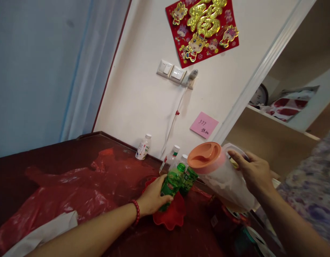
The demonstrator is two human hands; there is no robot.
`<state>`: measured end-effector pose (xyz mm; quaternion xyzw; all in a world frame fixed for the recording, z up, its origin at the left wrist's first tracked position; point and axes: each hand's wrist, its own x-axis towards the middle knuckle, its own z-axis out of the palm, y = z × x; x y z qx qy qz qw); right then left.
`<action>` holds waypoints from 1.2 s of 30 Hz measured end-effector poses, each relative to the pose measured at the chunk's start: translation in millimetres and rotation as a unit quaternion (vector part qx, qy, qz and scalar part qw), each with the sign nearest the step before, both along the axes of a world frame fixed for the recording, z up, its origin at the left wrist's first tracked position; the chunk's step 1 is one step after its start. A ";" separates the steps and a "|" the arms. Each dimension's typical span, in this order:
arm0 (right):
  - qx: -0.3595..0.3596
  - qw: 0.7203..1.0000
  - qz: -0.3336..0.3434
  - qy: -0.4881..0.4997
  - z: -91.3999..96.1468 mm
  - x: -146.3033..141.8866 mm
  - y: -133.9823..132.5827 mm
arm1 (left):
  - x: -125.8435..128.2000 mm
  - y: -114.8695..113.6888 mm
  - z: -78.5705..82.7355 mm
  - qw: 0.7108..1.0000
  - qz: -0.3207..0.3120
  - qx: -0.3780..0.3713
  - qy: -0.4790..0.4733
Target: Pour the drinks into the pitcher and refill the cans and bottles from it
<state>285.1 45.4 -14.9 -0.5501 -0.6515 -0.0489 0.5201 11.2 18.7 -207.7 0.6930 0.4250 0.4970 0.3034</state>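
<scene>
My left hand (155, 198), with a red bead bracelet at its wrist, wraps around a green plastic bottle (173, 182) with a green cap. The bottle leans over a red scalloped dish (172, 214). My right hand (254, 173) grips the handle of a pitcher (226, 178) with an orange lid, and the pitcher is tilted above the table. Just behind the green bottle stand a green patterned container (189, 180) and a clear bottle (169, 160) with a white cap. Farther back, a white printed bottle (143, 147) stands by the wall.
A red plastic bag (74, 189) spreads over the dark red table (15, 166), with a white cloth-like item (49, 232) near the front. Dark containers and a teal-rimmed one (247, 237) are at lower right. A white cable (172, 128) hangs down the wall behind.
</scene>
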 end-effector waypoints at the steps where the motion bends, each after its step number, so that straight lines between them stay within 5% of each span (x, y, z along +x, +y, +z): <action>1: 0.001 1.000 0.006 0.000 0.2 -0.4 0.7 | 0.1 0.2 -0.2 1.000 0.000 0.000 0.001; 14: -0.006 1.000 0.010 -0.007 15.3 -16.3 -5.8 | -0.1 0.3 -1.5 1.000 0.003 -0.002 0.006; 36: 0.005 0.999 0.021 -0.048 15.1 -14.2 0.9 | -0.6 1.9 -4.7 1.000 0.003 0.004 0.007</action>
